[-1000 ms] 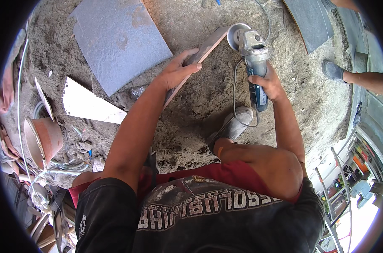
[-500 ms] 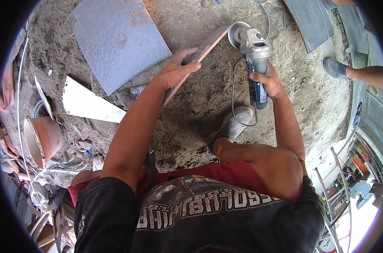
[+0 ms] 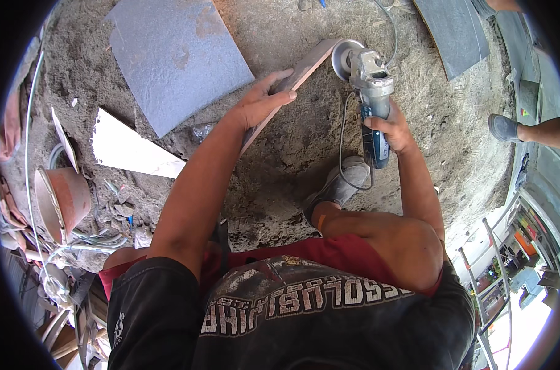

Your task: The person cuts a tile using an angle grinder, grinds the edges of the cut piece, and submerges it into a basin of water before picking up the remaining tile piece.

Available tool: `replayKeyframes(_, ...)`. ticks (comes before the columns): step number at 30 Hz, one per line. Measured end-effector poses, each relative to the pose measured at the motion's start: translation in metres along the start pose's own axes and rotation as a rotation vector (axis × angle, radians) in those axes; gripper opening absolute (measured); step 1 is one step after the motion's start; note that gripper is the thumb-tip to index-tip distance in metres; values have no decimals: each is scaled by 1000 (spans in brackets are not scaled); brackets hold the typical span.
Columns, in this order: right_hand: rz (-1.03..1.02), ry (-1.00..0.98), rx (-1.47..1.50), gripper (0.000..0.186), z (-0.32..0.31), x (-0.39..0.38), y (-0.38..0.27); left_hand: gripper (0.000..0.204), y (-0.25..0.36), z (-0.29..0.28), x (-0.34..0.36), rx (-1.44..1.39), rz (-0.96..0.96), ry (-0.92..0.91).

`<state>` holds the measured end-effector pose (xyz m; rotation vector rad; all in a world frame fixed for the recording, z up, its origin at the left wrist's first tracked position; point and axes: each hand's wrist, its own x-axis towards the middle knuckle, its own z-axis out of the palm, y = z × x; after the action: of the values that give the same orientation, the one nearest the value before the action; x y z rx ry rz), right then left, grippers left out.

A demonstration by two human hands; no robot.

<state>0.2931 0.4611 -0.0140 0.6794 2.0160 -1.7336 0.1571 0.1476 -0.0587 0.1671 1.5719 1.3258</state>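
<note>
My left hand (image 3: 261, 102) grips a narrow piece of tile (image 3: 308, 66) by its middle, thumb on the near edge and fingers over the dark face. The piece is tilted up, with its pale cut edge toward the right. In my right hand (image 3: 389, 126) is an angle grinder (image 3: 374, 92), blue and black with a grey metal head, held by its body. Its round disc (image 3: 346, 60) is at the far end of the tile piece; whether they touch I cannot tell. A power cord (image 3: 342, 139) loops from the grinder down past my shoe (image 3: 341, 180).
A large grey tile (image 3: 180, 61) lies on the rough ground at far left, near a white offcut (image 3: 132, 148). Another dark tile (image 3: 456, 37) lies far right. A clay-coloured bucket (image 3: 63, 203) stands left among hoses and scraps. Another person's foot (image 3: 505, 127) is at right.
The grinder has shifted slightly toward me with its disc still by the tile's end. My left hand has barely moved. The other person's foot has moved right and nearer.
</note>
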Motion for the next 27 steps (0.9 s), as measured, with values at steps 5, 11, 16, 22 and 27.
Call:
replayKeyframes(5,-7,-20,-5,70,2,0,-9,82,0,0,0,-6,-1,-1)
replayKeyframes(11,12,-20,-4,74,3,3,-3,83,-6,-2,2,34,9,26)
replayKeyframes(16,22,14,37,71,-3,6,-4,83,-11,-3,7,21,39,23)
replayKeyframes(22,-51,-8,-20,70,0,5,-2,82,-8,-2,4,19,35,24)
replayKeyframes(27,-27,1,31,70,1,7,-6,82,-6,-2,4,16,19,22)
